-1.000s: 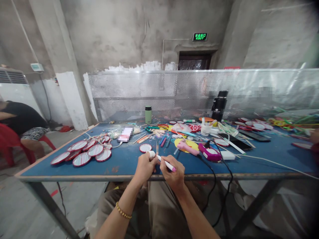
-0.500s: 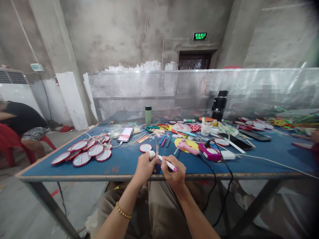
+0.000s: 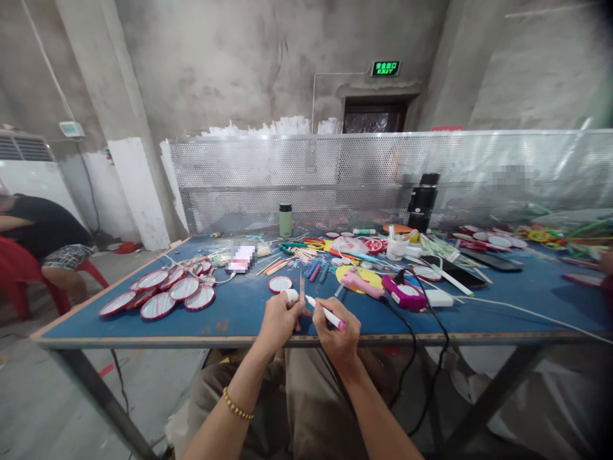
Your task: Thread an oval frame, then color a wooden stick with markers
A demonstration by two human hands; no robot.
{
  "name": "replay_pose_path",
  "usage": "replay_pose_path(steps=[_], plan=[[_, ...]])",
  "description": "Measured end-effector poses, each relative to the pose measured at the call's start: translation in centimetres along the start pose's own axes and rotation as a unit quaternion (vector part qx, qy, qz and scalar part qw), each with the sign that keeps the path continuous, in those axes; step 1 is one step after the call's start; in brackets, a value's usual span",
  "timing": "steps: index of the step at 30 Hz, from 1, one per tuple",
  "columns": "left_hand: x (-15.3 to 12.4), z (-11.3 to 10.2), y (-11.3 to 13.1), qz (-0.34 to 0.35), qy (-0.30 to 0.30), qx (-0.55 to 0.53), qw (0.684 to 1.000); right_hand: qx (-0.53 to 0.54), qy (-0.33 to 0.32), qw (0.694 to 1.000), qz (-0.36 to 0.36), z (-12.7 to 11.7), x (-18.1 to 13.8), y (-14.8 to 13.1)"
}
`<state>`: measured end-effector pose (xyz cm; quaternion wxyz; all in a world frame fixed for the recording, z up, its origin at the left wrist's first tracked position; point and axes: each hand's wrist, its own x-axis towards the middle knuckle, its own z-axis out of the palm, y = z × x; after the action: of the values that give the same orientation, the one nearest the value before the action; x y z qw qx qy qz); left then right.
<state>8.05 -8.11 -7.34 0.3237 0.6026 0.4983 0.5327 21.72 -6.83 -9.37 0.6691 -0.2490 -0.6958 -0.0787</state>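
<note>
My left hand (image 3: 280,322), a beaded bracelet on its wrist, is closed on a thin, flat brown stick (image 3: 302,284) that points up. A small white rounded piece (image 3: 290,295) shows at its fingertips; its kind is unclear. My right hand (image 3: 339,332) grips a white marker (image 3: 330,316) with a pink end like a pen. The marker's tip points at the stick, a little to its right. Just beyond my left hand, a round red-rimmed disc (image 3: 280,284) lies flat on the blue table (image 3: 230,327).
Many red-rimmed discs (image 3: 158,305) are piled at left near a phone (image 3: 241,259). A pink glue gun (image 3: 359,282) and a purple power strip (image 3: 405,294) with cords lie right. Behind stand a green bottle (image 3: 285,222) and a black flask (image 3: 424,201). A person (image 3: 45,223) sits far left.
My right hand has shifted slightly right with the marker, so its tip is a little farther from the stick. My left hand has stayed almost still.
</note>
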Motion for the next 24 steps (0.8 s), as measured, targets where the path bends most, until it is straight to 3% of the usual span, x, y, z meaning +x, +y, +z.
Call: replay_pose_path(steps=[24], plan=[[0.05,-0.13,-0.01,-0.01,-0.015,-0.043,0.999,0.033,-0.013,0.999,0.005,0.02,0.06,-0.1]])
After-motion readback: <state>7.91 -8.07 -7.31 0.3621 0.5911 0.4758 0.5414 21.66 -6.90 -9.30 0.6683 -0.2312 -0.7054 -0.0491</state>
